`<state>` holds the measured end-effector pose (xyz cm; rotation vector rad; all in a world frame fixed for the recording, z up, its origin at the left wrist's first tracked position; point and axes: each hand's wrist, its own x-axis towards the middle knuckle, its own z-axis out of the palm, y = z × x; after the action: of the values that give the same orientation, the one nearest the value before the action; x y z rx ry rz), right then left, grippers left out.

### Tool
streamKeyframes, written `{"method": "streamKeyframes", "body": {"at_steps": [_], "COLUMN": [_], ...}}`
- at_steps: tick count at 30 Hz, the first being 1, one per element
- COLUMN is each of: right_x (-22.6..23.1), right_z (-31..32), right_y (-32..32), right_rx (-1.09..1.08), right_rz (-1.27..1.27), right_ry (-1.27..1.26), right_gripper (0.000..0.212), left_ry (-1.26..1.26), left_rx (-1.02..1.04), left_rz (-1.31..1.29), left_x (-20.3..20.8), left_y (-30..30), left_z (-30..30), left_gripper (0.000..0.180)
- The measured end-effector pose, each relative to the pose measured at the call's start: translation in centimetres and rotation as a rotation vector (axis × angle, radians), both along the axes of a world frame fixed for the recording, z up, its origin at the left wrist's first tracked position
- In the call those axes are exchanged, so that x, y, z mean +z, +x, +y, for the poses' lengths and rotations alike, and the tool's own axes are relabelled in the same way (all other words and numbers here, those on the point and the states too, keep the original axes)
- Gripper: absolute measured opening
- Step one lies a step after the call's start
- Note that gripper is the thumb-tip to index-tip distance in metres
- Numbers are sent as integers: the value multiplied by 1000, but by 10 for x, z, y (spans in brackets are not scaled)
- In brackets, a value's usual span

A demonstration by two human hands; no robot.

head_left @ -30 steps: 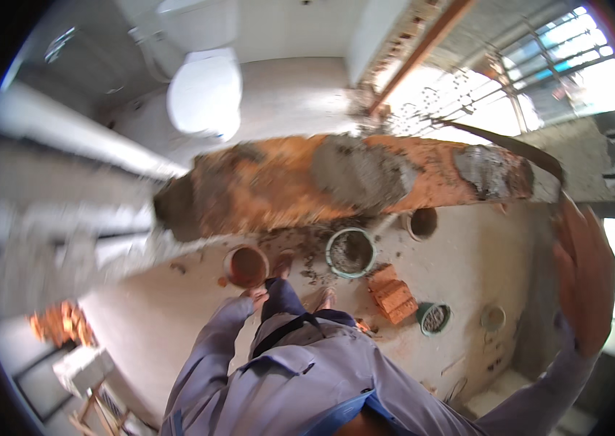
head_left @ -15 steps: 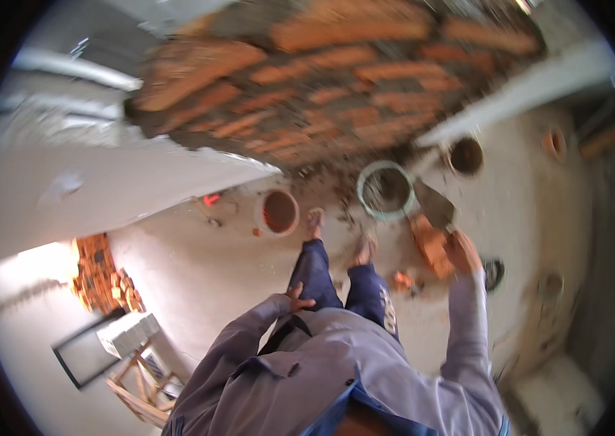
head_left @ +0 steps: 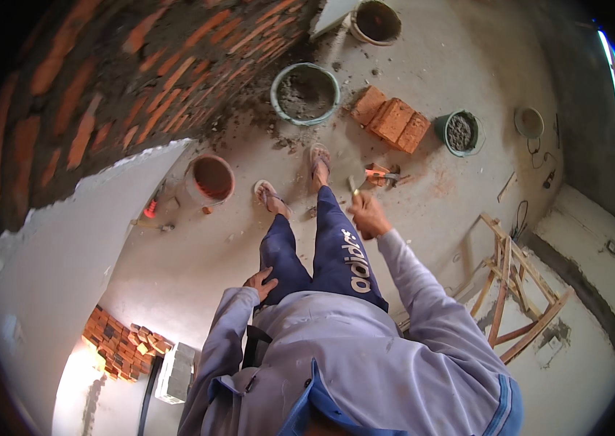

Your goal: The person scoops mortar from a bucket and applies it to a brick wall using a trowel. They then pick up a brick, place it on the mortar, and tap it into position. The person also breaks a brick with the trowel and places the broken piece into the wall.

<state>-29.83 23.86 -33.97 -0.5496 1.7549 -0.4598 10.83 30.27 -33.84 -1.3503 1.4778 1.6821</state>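
Note:
My right hand (head_left: 370, 216) is closed around the handle of a trowel (head_left: 353, 184), held above the floor in front of my right leg. Motion smears the trowel's blade. My left hand (head_left: 260, 283) lies on my left thigh, fingers stretched out and holding nothing. Ahead of my feet stands a round tub (head_left: 276, 96) of grey mortar, beside the foot of a rough brick wall (head_left: 147, 80). Several orange bricks (head_left: 397, 122) lie together to its right. Nearer my right hand, an orange tool with a dark metal part (head_left: 379, 174) rests on the floor.
A green bucket of grey material (head_left: 478, 136) stands right of the bricks. Other buckets stand left of my feet (head_left: 230, 183) and far ahead (head_left: 355, 30). A wooden frame (head_left: 501, 291) is at right. Stacked bricks (head_left: 115, 345) sit at lower left. Mortar crumbs litter the wall's foot.
The view has turned to the right, so the brick wall now sits at upper left. My right hand has moved closer to my body with the trowel, away from the bricks.

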Motion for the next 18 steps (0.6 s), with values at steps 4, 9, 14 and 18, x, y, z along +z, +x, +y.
{"method": "streamKeyframes", "body": {"at_steps": [4,9,14,18], "right_x": [23,34,5,-4], "right_z": [27,-28,-104,-173], "right_y": [88,92,45,41], "right_rx": [-75,123,729,1427], "right_rz": [-155,-424,147,370], "right_ry": [27,123,-27,-46], "right_gripper": [25,13,16,13], "left_ry": [51,-615,-1235,-1629], "left_rx": [-388,-444,-315,-160], "left_rz": [112,-134,147,114], "left_x": [60,265,422,490], "left_y": [12,-65,-47,-14], "left_z": [-41,-115,-75,6], "left_gripper": [59,45,40,37]}}
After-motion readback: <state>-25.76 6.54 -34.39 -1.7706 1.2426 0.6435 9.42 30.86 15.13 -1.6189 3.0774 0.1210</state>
